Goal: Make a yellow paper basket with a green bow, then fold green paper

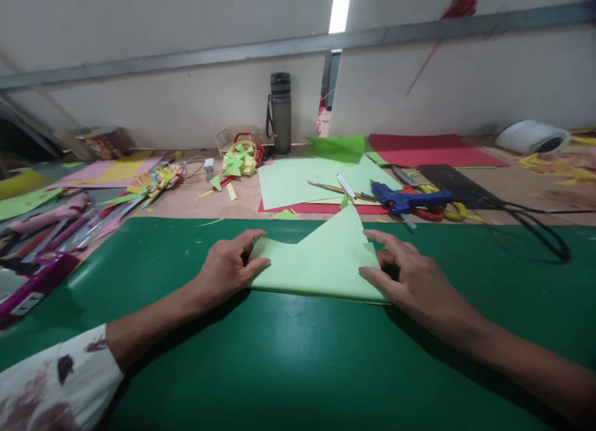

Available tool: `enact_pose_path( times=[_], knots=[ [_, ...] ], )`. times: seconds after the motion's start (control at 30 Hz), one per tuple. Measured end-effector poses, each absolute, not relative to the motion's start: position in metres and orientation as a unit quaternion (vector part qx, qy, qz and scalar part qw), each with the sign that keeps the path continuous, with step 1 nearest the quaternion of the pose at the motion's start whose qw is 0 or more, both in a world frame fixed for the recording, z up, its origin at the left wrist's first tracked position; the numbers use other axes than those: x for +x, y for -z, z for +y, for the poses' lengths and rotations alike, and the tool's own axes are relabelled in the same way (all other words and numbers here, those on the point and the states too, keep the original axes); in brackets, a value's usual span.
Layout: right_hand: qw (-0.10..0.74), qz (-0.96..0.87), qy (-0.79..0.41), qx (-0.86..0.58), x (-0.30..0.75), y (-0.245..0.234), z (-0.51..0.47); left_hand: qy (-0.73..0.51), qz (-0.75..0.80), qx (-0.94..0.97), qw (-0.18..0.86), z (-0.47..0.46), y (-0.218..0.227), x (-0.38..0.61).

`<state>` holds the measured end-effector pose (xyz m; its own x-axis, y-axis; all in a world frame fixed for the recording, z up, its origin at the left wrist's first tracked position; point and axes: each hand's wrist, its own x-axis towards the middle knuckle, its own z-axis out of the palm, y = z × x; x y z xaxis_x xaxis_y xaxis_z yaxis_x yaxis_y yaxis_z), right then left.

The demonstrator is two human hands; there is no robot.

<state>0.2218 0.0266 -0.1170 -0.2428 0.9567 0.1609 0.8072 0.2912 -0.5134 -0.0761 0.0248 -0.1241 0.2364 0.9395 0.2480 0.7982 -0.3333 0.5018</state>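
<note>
A folded sheet of light green paper (321, 263) is held just over the green mat (288, 362), its long folded edge towards me and a pointed corner rising at the back. My left hand (233, 260) pinches the paper's left end, thumb on top and fingers behind. At the right end my right hand (400, 269) grips it, the thumb on the near face and the index finger along the far edge. The fingertips under the paper are partly hidden.
Behind the mat lie pale green sheets (284, 182), a blue glue gun (410, 198), a white marker (345, 186) and red paper (433, 150). A dark bottle (281, 117) stands by the wall. Pink (51, 217) and purple tools (40, 288) lie at left; a black cable (535, 229) curls at right.
</note>
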Motion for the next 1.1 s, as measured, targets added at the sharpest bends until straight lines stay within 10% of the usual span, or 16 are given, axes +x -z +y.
enact_pose_path(
  times=[1.1],
  knots=[
    [0.239, -0.831, -0.084, -0.495, 0.225, 0.127, 0.028, -0.229, 0.352, 0.908, -0.014, 0.04, 0.139, -0.092]
  ],
)
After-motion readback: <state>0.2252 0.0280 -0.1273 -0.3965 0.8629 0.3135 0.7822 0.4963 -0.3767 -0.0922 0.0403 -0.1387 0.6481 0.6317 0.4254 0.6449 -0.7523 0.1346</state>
